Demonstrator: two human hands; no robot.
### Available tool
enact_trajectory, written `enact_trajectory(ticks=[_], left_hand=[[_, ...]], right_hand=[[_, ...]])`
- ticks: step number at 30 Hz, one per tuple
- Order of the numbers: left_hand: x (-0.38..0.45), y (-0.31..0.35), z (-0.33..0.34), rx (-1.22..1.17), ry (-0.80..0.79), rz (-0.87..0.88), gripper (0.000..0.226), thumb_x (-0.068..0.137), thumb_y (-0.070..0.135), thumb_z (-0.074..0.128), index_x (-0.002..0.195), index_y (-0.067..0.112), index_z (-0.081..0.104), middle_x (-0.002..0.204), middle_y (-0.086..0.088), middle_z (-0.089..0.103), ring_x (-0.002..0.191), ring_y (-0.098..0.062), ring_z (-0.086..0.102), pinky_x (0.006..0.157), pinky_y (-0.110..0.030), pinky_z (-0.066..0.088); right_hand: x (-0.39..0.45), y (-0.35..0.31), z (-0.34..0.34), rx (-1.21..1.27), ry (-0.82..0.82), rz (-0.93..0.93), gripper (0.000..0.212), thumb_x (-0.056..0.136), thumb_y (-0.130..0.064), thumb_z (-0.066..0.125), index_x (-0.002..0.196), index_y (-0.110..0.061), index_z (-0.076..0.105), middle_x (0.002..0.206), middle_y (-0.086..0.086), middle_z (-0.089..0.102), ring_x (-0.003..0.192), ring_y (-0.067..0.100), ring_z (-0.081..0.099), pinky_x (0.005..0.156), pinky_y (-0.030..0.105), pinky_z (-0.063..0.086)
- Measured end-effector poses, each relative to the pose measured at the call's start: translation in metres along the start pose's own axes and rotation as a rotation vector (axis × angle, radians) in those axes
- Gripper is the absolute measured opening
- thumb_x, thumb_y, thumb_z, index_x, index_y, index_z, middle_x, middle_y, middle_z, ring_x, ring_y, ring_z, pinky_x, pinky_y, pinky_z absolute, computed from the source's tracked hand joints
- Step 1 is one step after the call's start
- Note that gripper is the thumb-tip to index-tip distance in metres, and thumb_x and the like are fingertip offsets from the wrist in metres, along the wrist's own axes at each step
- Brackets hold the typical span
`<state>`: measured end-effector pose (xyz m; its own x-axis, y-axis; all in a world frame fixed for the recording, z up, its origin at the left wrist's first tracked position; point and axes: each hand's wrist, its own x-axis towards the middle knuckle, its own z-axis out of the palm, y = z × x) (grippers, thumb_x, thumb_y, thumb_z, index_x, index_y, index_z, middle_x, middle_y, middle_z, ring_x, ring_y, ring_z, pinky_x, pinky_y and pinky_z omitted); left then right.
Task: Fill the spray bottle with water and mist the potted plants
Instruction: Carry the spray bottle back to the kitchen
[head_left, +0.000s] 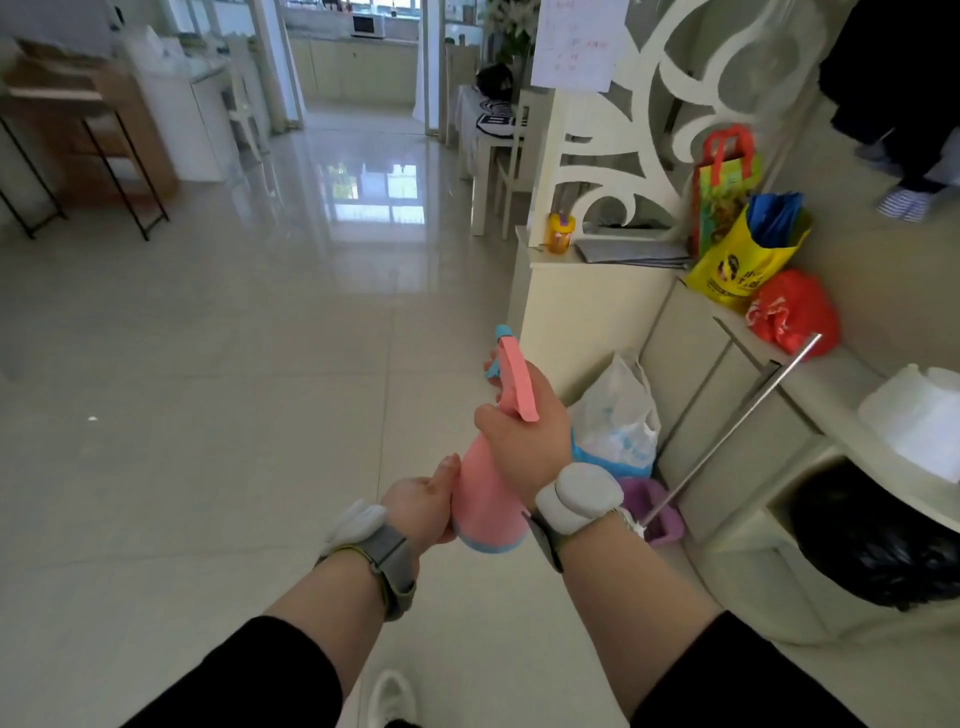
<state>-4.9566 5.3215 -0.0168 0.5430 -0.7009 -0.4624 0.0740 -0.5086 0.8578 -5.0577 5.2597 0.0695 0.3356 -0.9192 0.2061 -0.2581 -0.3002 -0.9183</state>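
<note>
Carrying pink spray bottle (485, 488), left hand (423, 512) gripping base, right hand (524, 434) wrapped round neck; probably pre-fill; next, kitchen at twelve o'clock.

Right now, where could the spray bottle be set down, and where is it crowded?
Both hands grip the spray bottle. Bare tiled floor spreads left and ahead toward the doorway. The right is crowded: white plastic bag, purple dustpan, bin, and the ledge holds the yellow bag and red bag.

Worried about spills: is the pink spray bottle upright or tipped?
Tipped: the spray bottle leans, nozzle pointing away, right hand at the neck, left hand at the base.
</note>
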Motion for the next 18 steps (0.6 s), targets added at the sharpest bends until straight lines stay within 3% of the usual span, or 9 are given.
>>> enact_trajectory(ticks=[2, 7, 12, 15, 18], left_hand=[[0.039, 0.018, -0.008, -0.008, -0.008, 0.012, 0.055, 0.088, 0.057, 0.050, 0.062, 0.011, 0.068, 0.079, -0.019, 0.074, 0.075, -0.032, 0.073, 0.083, -0.046, 0.058], [0.127, 0.071, -0.031, -0.007, -0.019, 0.040, 0.055, 0.088, 0.054, 0.052, 0.062, 0.009, 0.067, 0.084, -0.023, 0.073, 0.079, -0.035, 0.072, 0.083, -0.046, 0.058], [0.206, 0.117, -0.046, 0.011, -0.017, 0.056, 0.054, 0.088, 0.056, 0.052, 0.060, 0.012, 0.066, 0.083, -0.021, 0.074, 0.077, -0.034, 0.073, 0.082, -0.045, 0.058], [0.262, 0.137, -0.048, 0.008, -0.018, 0.025, 0.055, 0.086, 0.058, 0.052, 0.058, 0.014, 0.067, 0.078, -0.018, 0.075, 0.074, -0.032, 0.073, 0.082, -0.045, 0.058], [0.299, 0.156, -0.045, 0.005, -0.042, 0.017, 0.053, 0.086, 0.058, 0.053, 0.062, 0.013, 0.069, 0.079, -0.018, 0.075, 0.077, -0.033, 0.073, 0.084, -0.046, 0.058]], right_hand=[[0.037, 0.003, 0.019, 0.002, 0.009, -0.004, 0.050, 0.076, -0.004, 0.058, 0.121, -0.026, 0.054, 0.109, -0.011, 0.057, 0.098, 0.006, 0.052, 0.074, 0.002, 0.032], [0.131, 0.005, 0.062, 0.061, 0.049, 0.004, 0.050, 0.074, -0.004, 0.059, 0.115, -0.033, 0.054, 0.106, -0.013, 0.059, 0.102, 0.008, 0.055, 0.083, 0.016, 0.039], [0.213, 0.008, 0.096, 0.074, 0.052, 0.019, 0.051, 0.070, -0.017, 0.055, 0.118, -0.036, 0.053, 0.101, -0.023, 0.057, 0.095, -0.003, 0.054, 0.074, 0.006, 0.035], [0.269, 0.017, 0.114, 0.064, 0.056, 0.014, 0.047, 0.067, -0.020, 0.052, 0.108, -0.042, 0.050, 0.093, -0.026, 0.055, 0.088, -0.016, 0.052, 0.067, -0.001, 0.036], [0.311, 0.026, 0.122, 0.070, 0.052, 0.018, 0.044, 0.069, -0.017, 0.054, 0.106, -0.042, 0.050, 0.093, -0.022, 0.056, 0.087, -0.013, 0.053, 0.069, 0.002, 0.035]])
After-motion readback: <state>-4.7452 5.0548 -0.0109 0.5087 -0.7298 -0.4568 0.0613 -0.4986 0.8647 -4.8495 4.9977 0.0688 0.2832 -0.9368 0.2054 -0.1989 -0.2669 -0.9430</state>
